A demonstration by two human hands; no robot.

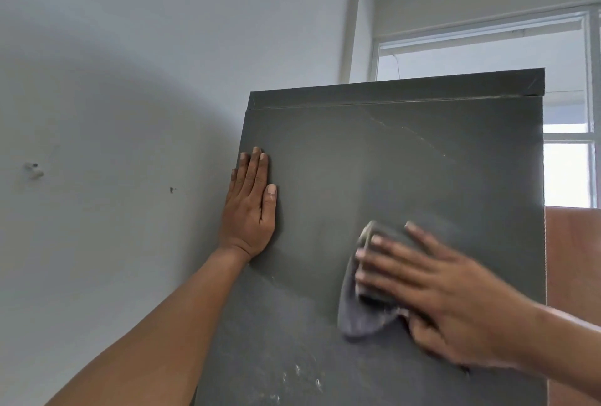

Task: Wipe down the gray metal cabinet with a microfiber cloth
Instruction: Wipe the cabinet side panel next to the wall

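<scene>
The gray metal cabinet (406, 171) fills the middle and right of the head view, its flat side facing me. My left hand (248, 207) rests flat against the cabinet's left edge, fingers straight and pointing up. My right hand (435, 295) presses a gray microfiber cloth (361, 314) against the panel with fingers spread and nearly straight; the hand is blurred. Most of the cloth lies under the fingers. Pale dust smears show on the lower part of the panel and a faint streak near the top.
A pale wall (113, 145) stands directly left of the cabinet, with a small fixing (34, 170) in it. A window (566, 158) lies behind the cabinet at the right. A reddish-brown panel (572, 275) adjoins the cabinet's right edge.
</scene>
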